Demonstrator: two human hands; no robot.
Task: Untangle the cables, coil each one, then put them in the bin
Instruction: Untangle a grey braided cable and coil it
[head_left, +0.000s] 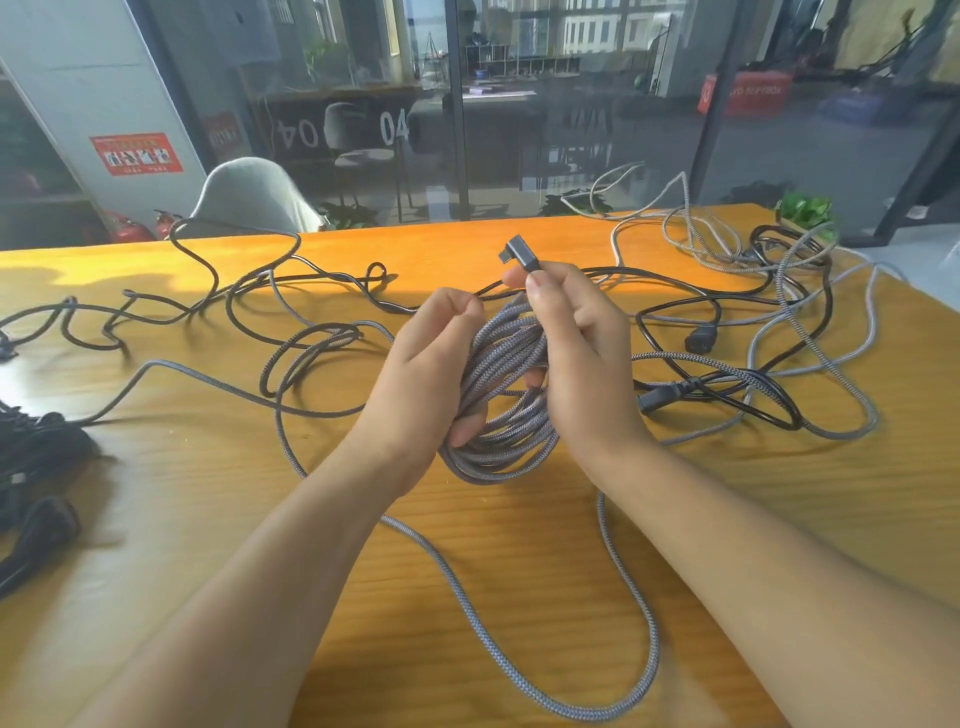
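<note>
- The left hand (434, 364) has its fingers curled round one side of a grey braided coil (498, 405), which it holds above the wooden table (208, 467).
- The right hand (576, 353) pinches the angled plug (521, 253) between thumb and forefinger; its other fingers seem to support the coil from the other side.
- A loose tail (613, 613) of the same grey cable hangs from the coil and loops over the near part of the table, so the coiling is probably not finished.
- To do this step well, the person should probably draw the tail in with even loops, and keep the plug end tight so that the coil does not spring open.
- Behind the hands, black cables (234, 291) and more grey cables (810, 291) lie crossed over each other; they are not yet untangled.
- A dark bundle (36, 467) lies at the left edge.
- No bin is in view.
</note>
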